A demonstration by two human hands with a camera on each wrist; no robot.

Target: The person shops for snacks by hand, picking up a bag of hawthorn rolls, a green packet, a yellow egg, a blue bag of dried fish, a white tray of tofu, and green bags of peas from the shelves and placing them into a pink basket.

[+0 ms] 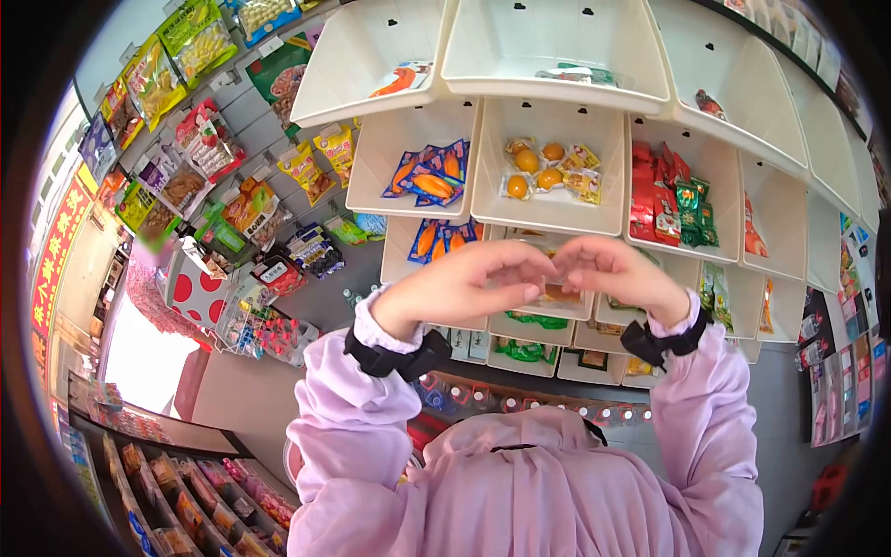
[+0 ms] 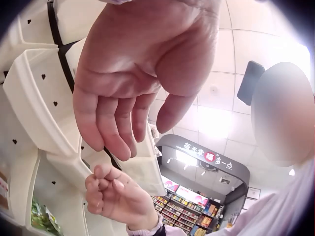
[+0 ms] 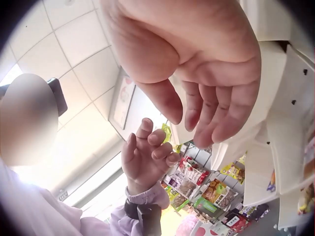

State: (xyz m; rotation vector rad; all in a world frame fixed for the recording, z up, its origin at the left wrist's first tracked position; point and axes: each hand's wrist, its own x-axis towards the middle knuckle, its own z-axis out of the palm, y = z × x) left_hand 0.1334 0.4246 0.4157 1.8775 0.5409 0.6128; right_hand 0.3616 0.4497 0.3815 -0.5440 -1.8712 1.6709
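Both hands are raised in front of the snack bins, fingertips toward each other. In the head view the left hand (image 1: 469, 283) has its fingers loosely bent and holds nothing. Opposite it, the right hand (image 1: 626, 274) is bent in much the same way, also with nothing in it. The left wrist view shows the bare left palm (image 2: 142, 69), the right wrist view the bare right palm (image 3: 197, 59). Behind the hands, in the head view, are a white bin (image 1: 548, 219) of round orange-yellow wrapped snacks (image 1: 525, 161) and blue packs with orange shapes (image 1: 432, 174).
Red packets (image 1: 650, 190) and green packets (image 1: 694, 209) fill a bin at the right. Bagged snacks (image 1: 209, 139) hang on the left wall. Bottles with white caps (image 1: 557, 406) line up below the bins. A divided rack of packaged goods (image 1: 200, 501) stands at the lower left.
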